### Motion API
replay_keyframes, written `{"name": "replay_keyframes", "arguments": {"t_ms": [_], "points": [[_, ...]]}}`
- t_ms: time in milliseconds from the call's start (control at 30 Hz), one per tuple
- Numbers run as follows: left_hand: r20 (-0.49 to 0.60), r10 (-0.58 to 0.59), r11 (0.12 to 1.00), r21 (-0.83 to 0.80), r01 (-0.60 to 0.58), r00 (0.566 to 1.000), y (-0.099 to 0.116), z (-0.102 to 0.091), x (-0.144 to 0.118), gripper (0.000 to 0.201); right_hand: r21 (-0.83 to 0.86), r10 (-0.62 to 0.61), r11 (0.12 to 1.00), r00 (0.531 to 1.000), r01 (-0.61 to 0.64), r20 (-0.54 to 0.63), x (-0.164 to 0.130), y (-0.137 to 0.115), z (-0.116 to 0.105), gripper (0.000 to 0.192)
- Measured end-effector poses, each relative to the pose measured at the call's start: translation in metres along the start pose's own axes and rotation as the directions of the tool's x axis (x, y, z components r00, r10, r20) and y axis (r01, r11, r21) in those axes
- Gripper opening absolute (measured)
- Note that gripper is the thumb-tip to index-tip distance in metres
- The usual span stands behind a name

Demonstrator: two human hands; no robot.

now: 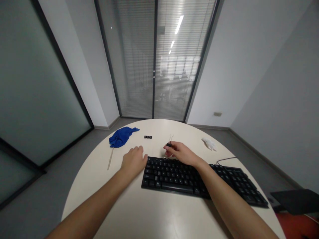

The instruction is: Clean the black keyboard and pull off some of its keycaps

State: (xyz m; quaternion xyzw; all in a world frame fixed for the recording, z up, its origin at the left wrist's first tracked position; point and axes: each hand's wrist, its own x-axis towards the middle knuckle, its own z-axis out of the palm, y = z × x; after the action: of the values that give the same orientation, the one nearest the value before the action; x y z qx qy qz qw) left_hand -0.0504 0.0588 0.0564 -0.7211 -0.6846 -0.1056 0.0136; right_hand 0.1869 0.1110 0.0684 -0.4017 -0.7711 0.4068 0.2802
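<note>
Left hand (pixel 134 161): loosely curled, resting on table (pixel 129 212), touching keyboard (pixel 174 176) left far corner.
Right hand (pixel 180 153): pinching small dark keycap (pixel 168 145) beyond keyboard.
Key legends: too small to read.

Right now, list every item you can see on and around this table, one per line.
table: one, white, round, filling the lower view
keyboard: one, black, centre to right of the table
cloth: one, blue, crumpled, far left of the table
keycaps: small row, black, loose beyond the keyboard
thin stick: one, pale, below the cloth
white wad: one, far right of the table
cable: one, black, right of the keyboard
left hand: resting at the keyboard's left end
right hand: holding a small dark piece at the keyboard's far edge
</note>
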Motion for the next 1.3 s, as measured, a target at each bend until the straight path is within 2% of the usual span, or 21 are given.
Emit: {"name": "replay_keyframes", "arguments": {"t_ms": [100, 133, 233, 300, 400, 467, 600, 867, 1033, 1133, 1300], "points": [[-0.048, 0.207, 0.929, -0.304, -0.212, 0.977, 0.021, 0.009, 0.005, 0.022, -0.020, -0.005, 1.000, 0.999, 0.006, 0.043, -0.004, -0.003, -0.005, 0.038], [-0.068, 0.239, 0.895, -0.372, -0.247, 0.969, 0.026, 0.014, 0.006, 0.024, -0.037, -0.021, 0.999, 0.999, 0.023, 0.049, -0.006, -0.003, -0.005, 0.038], [-0.087, 0.252, 0.809, -0.527, -0.259, 0.964, 0.032, 0.030, 0.006, 0.026, -0.054, -0.070, 0.996, 0.996, 0.073, 0.060, -0.009, 0.002, -0.005, 0.038], [-0.086, 0.301, 0.769, -0.566, -0.295, 0.950, 0.030, 0.038, 0.005, 0.021, 0.003, -0.060, 0.998, 0.998, 0.060, 0.029, -0.011, 0.005, -0.003, 0.038], [-0.089, 0.321, 0.737, -0.602, -0.308, 0.943, 0.028, 0.043, 0.004, 0.017, 0.076, -0.029, 0.997, 0.999, 0.032, -0.039, -0.012, 0.010, 0.001, 0.037], [-0.098, 0.305, 0.732, -0.612, -0.299, 0.947, 0.027, 0.043, 0.004, 0.017, 0.039, -0.052, 0.998, 0.997, 0.054, -0.049, -0.012, 0.012, 0.003, 0.036], [-0.119, 0.315, 0.711, -0.628, -0.317, 0.942, 0.028, 0.044, 0.004, 0.019, -0.077, -0.109, 0.991, 0.994, 0.108, -0.001, -0.013, 0.012, 0.005, 0.033], [-0.139, 0.319, 0.695, -0.639, -0.331, 0.938, 0.026, 0.046, 0.004, 0.019, -0.118, -0.188, 0.974, 0.980, 0.195, 0.065, -0.016, 0.014, 0.008, 0.030], [-0.126, 0.311, 0.695, -0.645, -0.316, 0.942, 0.027, 0.044, 0.003, 0.020, -0.035, -0.173, 0.984, 0.985, 0.173, -0.018, -0.015, 0.018, 0.009, 0.031], [-0.116, 0.311, 0.693, -0.651, -0.308, 0.943, 0.027, 0.042, 0.003, 0.021, -0.012, -0.152, 0.988, 0.988, 0.152, -0.028, -0.014, 0.021, 0.008, 0.033], [-0.126, 0.318, 0.682, -0.658, -0.319, 0.940, 0.027, 0.043, 0.004, 0.021, 0.174, -0.031, 0.984, 0.999, 0.037, -0.034, -0.011, 0.030, 0.009, 0.039]]}}
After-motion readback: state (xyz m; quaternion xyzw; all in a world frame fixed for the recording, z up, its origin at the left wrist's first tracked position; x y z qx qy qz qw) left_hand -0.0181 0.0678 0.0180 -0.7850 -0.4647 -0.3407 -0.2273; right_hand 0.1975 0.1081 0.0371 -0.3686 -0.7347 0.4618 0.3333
